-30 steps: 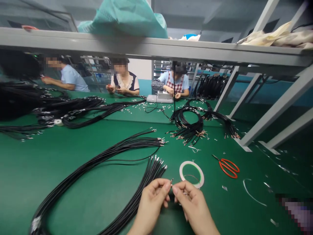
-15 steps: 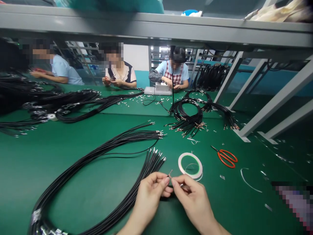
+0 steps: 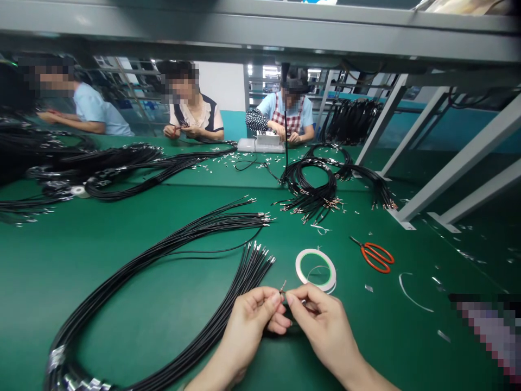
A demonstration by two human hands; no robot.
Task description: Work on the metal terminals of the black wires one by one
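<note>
Overhead: a long grey steel shelf beam crosses the top of the view, close to the camera.
Supports: white steel shelf legs slant down on the right and stand on the worktop.
Worktop: a broad green worktop with a matte surface runs to the far side, where a seam crosses it.
Walls: a white wall rises above a teal lower panel; more teal wall runs along the right.
Far side: grey metal racks stand behind the worktop.
Light: bright and even, with a white glare at the far end, perhaps lamps or a window; too small to tell.
</note>
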